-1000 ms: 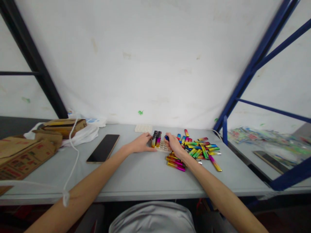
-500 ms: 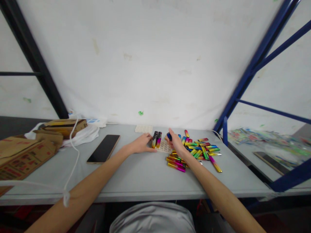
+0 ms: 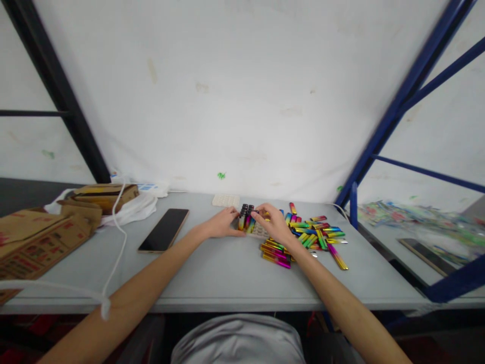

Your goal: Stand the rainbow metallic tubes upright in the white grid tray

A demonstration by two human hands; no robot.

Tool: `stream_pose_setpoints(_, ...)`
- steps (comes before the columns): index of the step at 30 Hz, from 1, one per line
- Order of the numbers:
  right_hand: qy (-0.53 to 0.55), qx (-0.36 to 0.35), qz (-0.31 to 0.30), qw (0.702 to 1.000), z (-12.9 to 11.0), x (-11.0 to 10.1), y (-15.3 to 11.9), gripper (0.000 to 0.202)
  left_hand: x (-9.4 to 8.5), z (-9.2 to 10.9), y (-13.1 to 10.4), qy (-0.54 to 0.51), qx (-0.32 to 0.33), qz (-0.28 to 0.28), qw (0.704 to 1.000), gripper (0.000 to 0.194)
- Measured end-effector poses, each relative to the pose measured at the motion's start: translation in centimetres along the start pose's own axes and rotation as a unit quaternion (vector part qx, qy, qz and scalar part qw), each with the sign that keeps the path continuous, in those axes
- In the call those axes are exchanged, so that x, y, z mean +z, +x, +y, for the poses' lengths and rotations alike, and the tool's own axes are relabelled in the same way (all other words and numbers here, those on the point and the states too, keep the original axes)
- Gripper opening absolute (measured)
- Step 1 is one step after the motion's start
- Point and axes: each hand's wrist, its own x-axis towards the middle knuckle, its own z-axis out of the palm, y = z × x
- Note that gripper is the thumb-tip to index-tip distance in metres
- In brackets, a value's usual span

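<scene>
A white tray point(image 3: 259, 231) with rows of round cells stands mid-table. Shiny gradient-coloured tubes with black tops, which look like lighters point(image 3: 243, 221), stand upright in its left part. My left hand point(image 3: 223, 223) grips the tray's left end, thumb along the front and fingers behind. My right hand point(image 3: 273, 222) is closed on one more lighter point(image 3: 253, 225), held upright over the cells just right of the standing ones. Its fingers partly hide that lighter. Close by on the right lies a loose pile of lighters point(image 3: 308, 235) in gold, green, blue, red and magenta.
Behind the tray, near the wall, lies a second white tray point(image 3: 226, 200). A dark-screened phone point(image 3: 164, 230) lies to the left. Farther left are cardboard boxes point(image 3: 49, 237), white plastic and a hanging white cord point(image 3: 120, 237). A blue metal frame point(image 3: 384, 121) rises at the right.
My right hand has moved left with the lighter, from above the tray's right part to beside the standing ones. My left hand stays at the tray's end.
</scene>
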Motion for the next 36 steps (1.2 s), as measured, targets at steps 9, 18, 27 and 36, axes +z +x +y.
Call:
stream_pose_setpoints(9, -0.071, -0.008, -0.037, 0.997, 0.3, 0.4, -0.2, 0.029, -0.3, 0.4, -0.1, -0.002, 0.0, 0.003, 1.0, 0.068)
stream_pose_setpoints(18, -0.049, 0.002, -0.112, 0.992, 0.0, 0.0, -0.2, 0.026, -0.2, 0.2, -0.1, -0.011, 0.005, 0.004, 1.0, 0.067)
stream_pose_setpoints(27, -0.114, 0.005, -0.1, 0.988, 0.3, 0.9, 0.1, 0.027, 0.0, 0.0, 0.0, -0.004, 0.003, -0.005, 1.0, 0.069)
stream_pose_setpoints(36, -0.167, -0.001, -0.05, 0.985, 0.7, -1.0, 0.6, 0.054, 0.1, -0.3, 0.0, -0.005, 0.0, 0.002, 1.0, 0.071)
